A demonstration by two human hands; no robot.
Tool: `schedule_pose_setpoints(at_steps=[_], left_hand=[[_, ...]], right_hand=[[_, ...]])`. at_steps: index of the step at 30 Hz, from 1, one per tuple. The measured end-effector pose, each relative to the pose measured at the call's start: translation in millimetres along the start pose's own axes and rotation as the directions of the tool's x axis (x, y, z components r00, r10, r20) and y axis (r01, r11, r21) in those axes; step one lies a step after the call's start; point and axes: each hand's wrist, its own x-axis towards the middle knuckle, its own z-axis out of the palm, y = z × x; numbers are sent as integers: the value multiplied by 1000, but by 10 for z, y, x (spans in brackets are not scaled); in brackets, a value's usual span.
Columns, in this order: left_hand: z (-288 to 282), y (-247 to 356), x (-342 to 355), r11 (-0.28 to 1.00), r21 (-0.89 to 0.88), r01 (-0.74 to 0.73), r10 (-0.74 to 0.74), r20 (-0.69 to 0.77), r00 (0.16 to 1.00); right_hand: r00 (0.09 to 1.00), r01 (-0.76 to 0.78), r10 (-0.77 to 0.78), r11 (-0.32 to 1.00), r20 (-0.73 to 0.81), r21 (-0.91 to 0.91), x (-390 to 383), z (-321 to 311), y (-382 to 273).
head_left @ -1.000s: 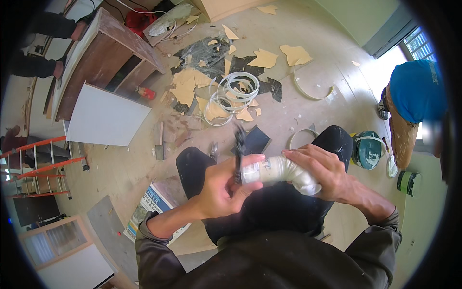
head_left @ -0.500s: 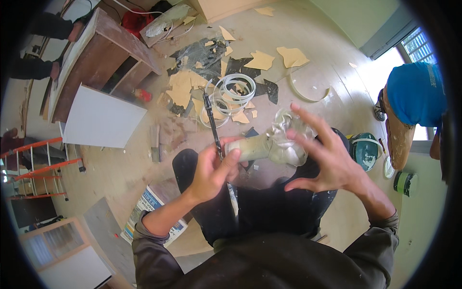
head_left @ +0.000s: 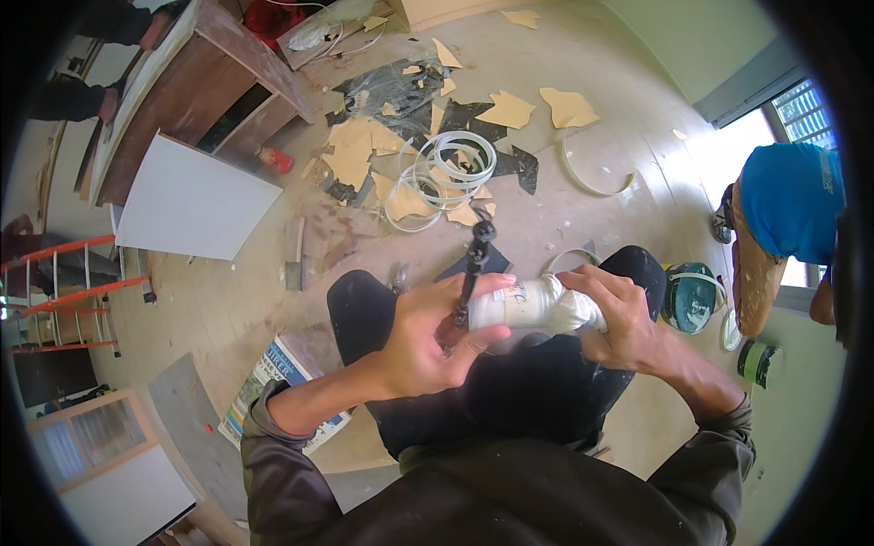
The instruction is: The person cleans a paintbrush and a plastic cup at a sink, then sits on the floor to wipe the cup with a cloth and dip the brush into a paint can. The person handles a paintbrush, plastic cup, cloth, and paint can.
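Note:
Level above my lap lies a white cylinder (head_left: 514,305) with faint printing on its side. My left hand (head_left: 421,335) is closed around its left end, thumb underneath. A thin black rod (head_left: 475,259) with knobby joints near its top also passes through that hand; its lower part is hidden. At the cylinder's right end is a crumpled, whitish film-like wrapping (head_left: 574,311). My right hand (head_left: 628,318) grips this wrapping, its fingers curled over the top and the thumb below. What the cylinder contains cannot be seen.
Coiled white strip (head_left: 446,173) lies among torn tan pieces (head_left: 508,111) and black sheeting (head_left: 401,96). A green bucket (head_left: 692,296) stands right of my knee, near a person in a blue shirt (head_left: 792,196). Left are a white panel (head_left: 196,200) and an orange ladder (head_left: 82,300).
My right hand, spread and apart before, has closed on the crumpled wrapping, which is now gathered tighter. The cylinder has shifted right and slightly toward me; the rod's top has swung right.

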Motion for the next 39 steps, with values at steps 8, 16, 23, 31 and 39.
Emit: schedule_pose_setpoints(at_steps=[8,16,23,31,39], left_hand=[[-116,-1,26,980,-20,200,-198,65,978],[-95,-182,47,554,-651,518,-552,178,814],[4,-155,5,824,-437,361,-347,114,931],[23,-170,-12,986,82,-146,138,95,986],[98,-178,-91,841,-429,329,-327,81,942]], right_hand=[[728,-685,516,526,451,505,216,-164,-25],[970,242,-217,880,108,-408,243,-102,54],[951,304,-299,870,74,-388,172,-44,144],[955,-244,191,940,227,239,15,-126,27],[983,-29,52,991,-178,134,44,-85,-142]])
